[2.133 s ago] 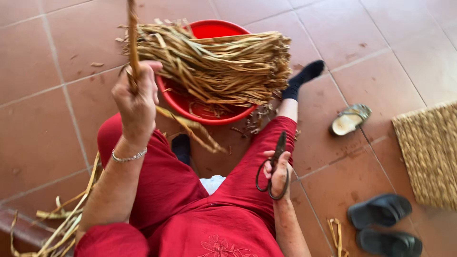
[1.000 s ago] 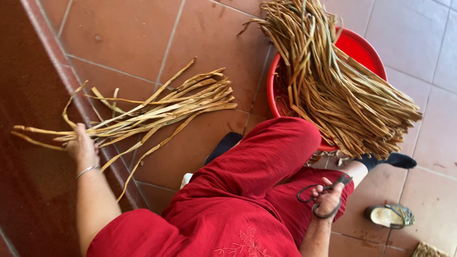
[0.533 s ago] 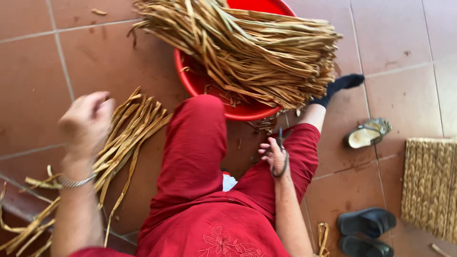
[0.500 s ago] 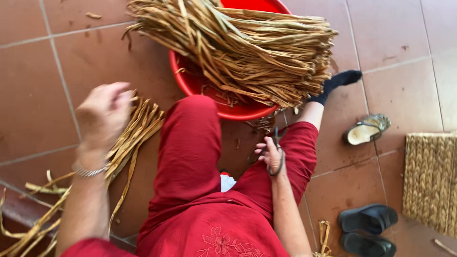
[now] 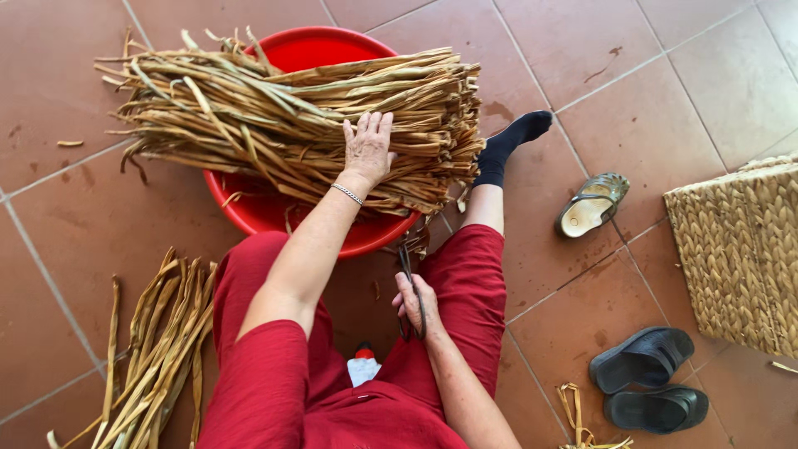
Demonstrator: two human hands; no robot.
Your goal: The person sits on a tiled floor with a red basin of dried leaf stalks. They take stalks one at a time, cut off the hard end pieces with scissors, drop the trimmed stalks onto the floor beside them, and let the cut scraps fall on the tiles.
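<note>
Across red tub [image 5: 249, 218], leaf bundle [image 5: 291, 116] lengthwise left-right

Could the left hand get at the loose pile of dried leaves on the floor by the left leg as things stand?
Probably yes. The left hand rests flat on the bundle of dried leaves across the red basin, gripping nothing, and the floor pile lies uncovered on that same side beside the left leg.

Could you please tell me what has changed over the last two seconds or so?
The left hand laid a leaf strip on the floor pile, then moved across onto the bundle over the red tub. The right hand stayed on the thigh, holding the scissors.
</note>
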